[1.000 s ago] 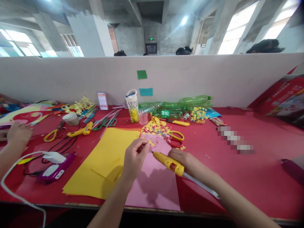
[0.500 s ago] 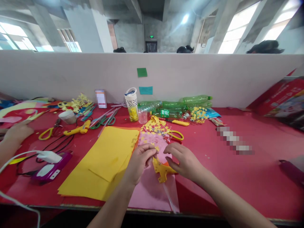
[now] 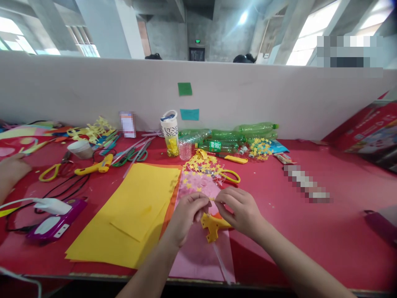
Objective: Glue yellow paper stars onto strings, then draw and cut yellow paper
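Red-topped table (image 3: 297, 240), front edge chipped and pale. Whitish partition (image 3: 108, 89) ran along its far side; green paper square (image 3: 185, 89) stuck above a blue paper strip (image 3: 190, 114). Beyond: bare grey concrete wall (image 3: 167, 39), dark door (image 3: 197, 54) with lit green sign (image 3: 197, 41) over it. Thick pillars (image 3: 104, 29) stood left and right. Bright windows (image 3: 316, 31) on both sides; one glaring ceiling lamp (image 3: 243, 17), right of centre.

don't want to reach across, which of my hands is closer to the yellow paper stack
Left. Your left hand is just right of the yellow paper stack, over the pink sheet; your right hand is farther right, by that sheet's right edge.
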A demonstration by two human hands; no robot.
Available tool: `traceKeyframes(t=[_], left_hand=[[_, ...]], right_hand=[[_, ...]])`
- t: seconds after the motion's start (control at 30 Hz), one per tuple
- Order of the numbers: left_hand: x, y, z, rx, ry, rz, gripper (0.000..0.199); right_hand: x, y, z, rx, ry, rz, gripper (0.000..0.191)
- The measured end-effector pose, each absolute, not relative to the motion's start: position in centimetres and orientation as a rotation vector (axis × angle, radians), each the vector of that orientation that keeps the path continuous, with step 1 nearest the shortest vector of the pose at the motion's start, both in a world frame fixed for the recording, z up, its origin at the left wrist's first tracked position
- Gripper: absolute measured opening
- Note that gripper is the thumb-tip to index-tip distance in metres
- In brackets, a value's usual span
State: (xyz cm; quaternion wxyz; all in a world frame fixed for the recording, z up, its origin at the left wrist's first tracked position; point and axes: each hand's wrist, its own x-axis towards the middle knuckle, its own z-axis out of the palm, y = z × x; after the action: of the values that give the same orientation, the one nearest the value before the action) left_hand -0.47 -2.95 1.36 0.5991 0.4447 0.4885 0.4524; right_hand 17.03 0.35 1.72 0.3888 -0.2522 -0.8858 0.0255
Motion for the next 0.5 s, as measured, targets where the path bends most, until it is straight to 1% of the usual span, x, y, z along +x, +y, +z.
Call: traceKeyframes(t=[0.13, 0.17, 0.23, 0.3, 0.5], left_hand=[[-1.1, -2.2, 0.9, 1.613, 1.541, 1.329, 0.008], [-1.2, -1.9, 0.7, 1.781, 1.62, 1.382, 0.008], [-1.2, -1.4, 0.2, 2.016, 1.711, 1.394, 0.016], [-0.8, -0.9, -0.2, 2.102, 1.75, 1.346, 0.02], [0.3, -0.1, -1.1, 2.052, 1.844, 1.241, 0.017]], right_hand=[[17.6, 0.7, 1.7, -0.897, -2.193, 0.383, 0.01], [17.7, 0.8, 1.7, -0.957, -2.174, 0.455, 0.009], [17.9, 1.0, 1.7, -1.027, -2.147, 0.572, 0.006], [17.9, 1.3, 1.8, -1.044, -2.158, 0.65, 0.005], [17.3, 2.2, 1.9, -1.047, -2.15, 0.769, 0.007]])
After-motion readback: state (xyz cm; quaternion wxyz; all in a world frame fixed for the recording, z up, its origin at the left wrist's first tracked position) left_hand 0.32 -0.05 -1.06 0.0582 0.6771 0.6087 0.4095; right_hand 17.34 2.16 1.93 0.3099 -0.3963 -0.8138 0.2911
